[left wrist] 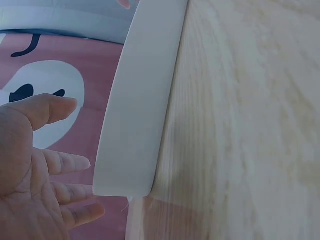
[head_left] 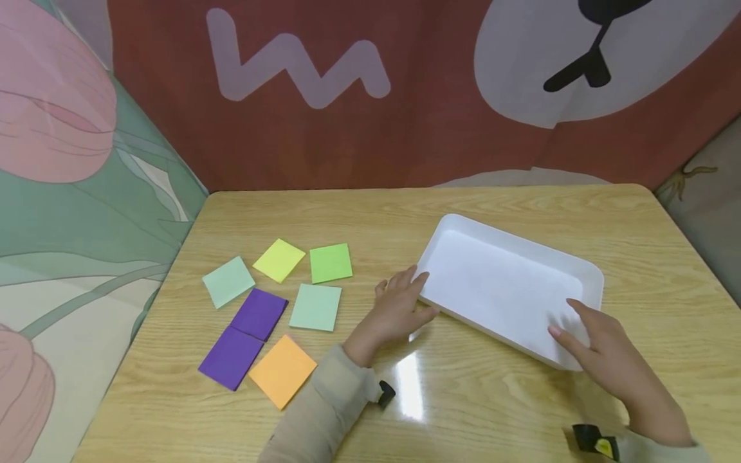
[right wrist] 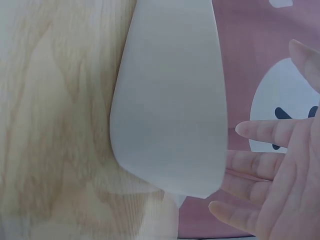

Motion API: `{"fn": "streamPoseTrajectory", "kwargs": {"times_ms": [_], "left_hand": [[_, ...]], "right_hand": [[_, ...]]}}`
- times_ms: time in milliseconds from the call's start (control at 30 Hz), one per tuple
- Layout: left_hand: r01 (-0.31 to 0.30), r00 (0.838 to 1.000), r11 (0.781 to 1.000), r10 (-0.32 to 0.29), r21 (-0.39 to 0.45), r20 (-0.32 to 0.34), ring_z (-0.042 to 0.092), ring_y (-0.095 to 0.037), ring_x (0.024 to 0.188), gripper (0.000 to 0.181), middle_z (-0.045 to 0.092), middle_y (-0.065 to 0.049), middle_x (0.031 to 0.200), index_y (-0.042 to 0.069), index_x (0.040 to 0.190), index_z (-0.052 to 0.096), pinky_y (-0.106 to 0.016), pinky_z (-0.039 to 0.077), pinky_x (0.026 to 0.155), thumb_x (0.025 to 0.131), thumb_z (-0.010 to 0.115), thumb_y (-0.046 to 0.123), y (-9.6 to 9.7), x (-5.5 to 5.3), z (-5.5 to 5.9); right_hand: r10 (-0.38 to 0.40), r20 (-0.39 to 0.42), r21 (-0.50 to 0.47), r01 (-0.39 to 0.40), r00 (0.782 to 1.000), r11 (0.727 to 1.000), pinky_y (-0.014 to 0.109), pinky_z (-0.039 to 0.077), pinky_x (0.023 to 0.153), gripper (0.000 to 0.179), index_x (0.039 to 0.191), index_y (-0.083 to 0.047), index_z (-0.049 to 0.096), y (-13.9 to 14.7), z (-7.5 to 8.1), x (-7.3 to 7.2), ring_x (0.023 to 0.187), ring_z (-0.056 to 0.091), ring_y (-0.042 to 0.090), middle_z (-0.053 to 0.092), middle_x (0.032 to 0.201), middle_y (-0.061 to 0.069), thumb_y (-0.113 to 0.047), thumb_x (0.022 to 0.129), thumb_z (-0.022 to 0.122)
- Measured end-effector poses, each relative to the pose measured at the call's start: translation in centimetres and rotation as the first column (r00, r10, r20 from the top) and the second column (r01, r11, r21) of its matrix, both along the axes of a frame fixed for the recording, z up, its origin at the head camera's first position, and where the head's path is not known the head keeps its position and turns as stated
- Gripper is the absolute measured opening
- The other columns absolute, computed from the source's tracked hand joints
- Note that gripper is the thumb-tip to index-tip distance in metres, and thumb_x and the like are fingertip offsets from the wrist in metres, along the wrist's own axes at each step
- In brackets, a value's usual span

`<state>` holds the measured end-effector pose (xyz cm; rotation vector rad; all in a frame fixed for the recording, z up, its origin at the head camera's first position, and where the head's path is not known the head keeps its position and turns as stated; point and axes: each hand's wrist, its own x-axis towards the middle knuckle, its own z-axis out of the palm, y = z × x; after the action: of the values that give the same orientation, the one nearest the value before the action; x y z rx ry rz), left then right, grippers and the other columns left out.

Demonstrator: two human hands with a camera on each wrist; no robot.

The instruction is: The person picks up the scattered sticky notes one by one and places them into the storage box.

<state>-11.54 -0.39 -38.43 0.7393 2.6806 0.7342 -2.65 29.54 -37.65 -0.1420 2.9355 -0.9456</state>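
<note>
A white rectangular tray (head_left: 502,283) lies at an angle on the table, its inside bare. At its left end is my left hand (head_left: 399,312), fingers extended with the fingertips right at the rim. My right hand (head_left: 610,354) is beside the near right corner, thumb and index finger spread and overlapping the tray in the head view. In the left wrist view, the left hand (left wrist: 35,160) has its fingers loosely straight beside the tray wall (left wrist: 140,100). The right wrist view shows the right hand (right wrist: 280,175) with spread fingers close to the tray's other end (right wrist: 170,100).
Left of the tray lie several square paper pads: yellow (head_left: 280,260), green (head_left: 330,263), two mint ones (head_left: 315,307), two purple ones (head_left: 260,314) touching each other, and orange (head_left: 283,372). A printed cloth (head_left: 405,141) hangs behind the wooden table (head_left: 463,411).
</note>
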Motion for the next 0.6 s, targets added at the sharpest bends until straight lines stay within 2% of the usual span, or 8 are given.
{"fn": "streamPoseTrajectory", "kwargs": {"times_ms": [267, 467, 600], "left_hand": [[-0.010, 1.000, 1.000, 0.010, 0.023, 0.027, 0.016, -0.027, 0.126, 0.064, 0.015, -0.013, 0.140, 0.009, 0.135, 0.027, -0.047, 0.011, 0.095, 0.084, 0.049, 0.039, 0.5, -0.4, 0.0], [-0.034, 0.997, 0.996, 0.029, 0.084, 0.068, 0.013, -0.027, 0.127, 0.062, 0.013, -0.016, 0.140, 0.007, 0.135, 0.027, -0.051, 0.011, 0.095, 0.085, 0.049, 0.036, 0.8, -0.8, -0.1], [-0.047, 0.996, 0.994, 0.040, 0.095, 0.080, 0.016, -0.028, 0.126, 0.061, 0.013, -0.017, 0.140, 0.005, 0.134, 0.027, -0.050, 0.013, 0.095, 0.085, 0.049, 0.034, 1.0, -1.0, -0.2]], "right_hand": [[-0.034, -0.018, 0.024, 0.034, 0.999, 0.999, 0.061, 0.017, 0.085, 0.059, 0.124, 0.017, 0.025, 0.6, -0.1, 0.3, 0.105, 0.024, 0.056, 0.029, 0.116, 0.043, -0.024, 0.088, 0.047], [-0.062, -0.054, 0.006, 0.063, 0.997, 0.998, 0.060, 0.011, 0.089, 0.058, 0.123, 0.019, 0.026, 1.0, -0.4, 0.6, 0.107, 0.020, 0.057, 0.028, 0.116, 0.043, -0.023, 0.088, 0.048], [-0.072, -0.068, 0.001, 0.072, 0.995, 0.997, 0.060, 0.010, 0.090, 0.058, 0.122, 0.020, 0.026, 1.2, -0.4, 0.6, 0.108, 0.020, 0.057, 0.028, 0.116, 0.043, -0.022, 0.088, 0.048]]}}
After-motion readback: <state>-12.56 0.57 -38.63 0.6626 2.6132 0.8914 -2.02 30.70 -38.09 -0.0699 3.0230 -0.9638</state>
